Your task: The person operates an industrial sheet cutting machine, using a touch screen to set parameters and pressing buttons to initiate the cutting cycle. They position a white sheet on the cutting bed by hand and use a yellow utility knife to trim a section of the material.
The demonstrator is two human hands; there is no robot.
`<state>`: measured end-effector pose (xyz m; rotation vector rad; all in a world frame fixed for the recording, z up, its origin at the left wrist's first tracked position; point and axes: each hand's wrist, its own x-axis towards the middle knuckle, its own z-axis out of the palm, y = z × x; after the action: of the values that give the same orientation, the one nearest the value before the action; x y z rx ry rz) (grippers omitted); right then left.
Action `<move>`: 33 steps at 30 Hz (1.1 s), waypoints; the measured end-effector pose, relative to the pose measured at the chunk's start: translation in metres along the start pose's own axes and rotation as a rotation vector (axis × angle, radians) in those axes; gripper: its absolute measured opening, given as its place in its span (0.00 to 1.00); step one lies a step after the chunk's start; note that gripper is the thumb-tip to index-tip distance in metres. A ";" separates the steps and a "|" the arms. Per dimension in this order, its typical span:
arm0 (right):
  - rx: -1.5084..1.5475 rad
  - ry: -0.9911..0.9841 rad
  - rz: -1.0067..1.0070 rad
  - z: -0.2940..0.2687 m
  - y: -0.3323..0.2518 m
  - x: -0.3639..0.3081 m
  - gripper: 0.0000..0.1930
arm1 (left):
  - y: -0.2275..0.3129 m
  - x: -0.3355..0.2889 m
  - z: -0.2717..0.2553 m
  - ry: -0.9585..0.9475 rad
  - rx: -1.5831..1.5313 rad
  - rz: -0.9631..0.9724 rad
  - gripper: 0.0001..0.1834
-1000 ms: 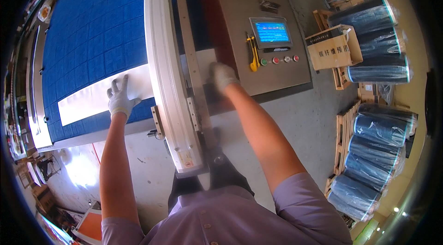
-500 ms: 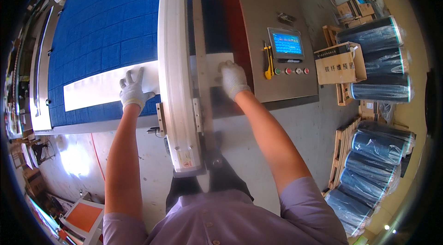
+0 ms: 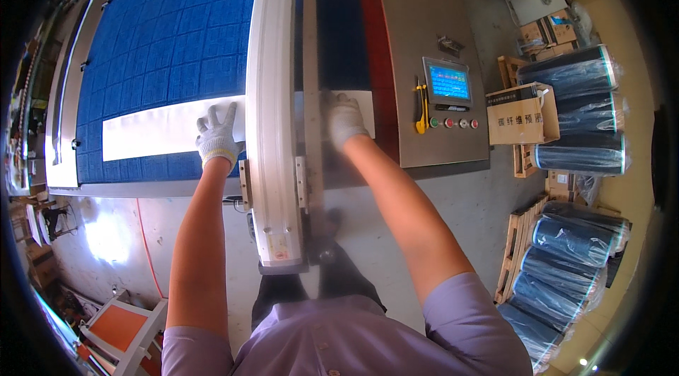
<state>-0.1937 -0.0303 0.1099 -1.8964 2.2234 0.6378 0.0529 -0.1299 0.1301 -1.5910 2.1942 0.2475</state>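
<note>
White strip (image 3: 152, 128): flat on the blue bed (image 3: 170, 58), apparently running beneath the gantry beam (image 3: 273, 121).
Left grip (image 3: 218, 137): fingers wide on it, at the beam's nine o'clock.
Right grip (image 3: 349, 121): at three o'clock; I can't tell if it pinches.
Skew: uneven pulling might wrinkle the strip.
Beam: any travel could trap my fingers.

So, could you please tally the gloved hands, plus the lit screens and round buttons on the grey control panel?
Gloved hands: 2 (left hand, right hand)
Lit screens: 1
Round buttons: 4
Total: 7
</note>
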 end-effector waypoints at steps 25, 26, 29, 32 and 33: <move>0.293 0.044 0.125 0.034 -0.010 0.015 0.32 | -0.161 0.069 0.050 0.004 -0.078 -0.057 0.64; 0.278 0.023 0.112 0.027 -0.012 0.016 0.32 | -0.163 0.072 0.051 -0.010 -0.074 -0.069 0.63; 0.249 0.067 0.124 0.029 -0.014 0.011 0.30 | -0.150 0.061 0.036 -0.043 -0.058 -0.075 0.63; 0.312 0.139 0.179 0.051 -0.014 0.017 0.30 | -0.151 0.067 0.041 -0.009 -0.034 -0.064 0.63; 0.310 0.126 0.185 0.050 -0.017 0.020 0.31 | -0.155 0.068 0.043 0.030 -0.022 -0.044 0.64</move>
<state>-0.1887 -0.0294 0.0539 -1.6330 2.4260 0.1822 0.1907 -0.2231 0.0775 -1.6631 2.1829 0.2372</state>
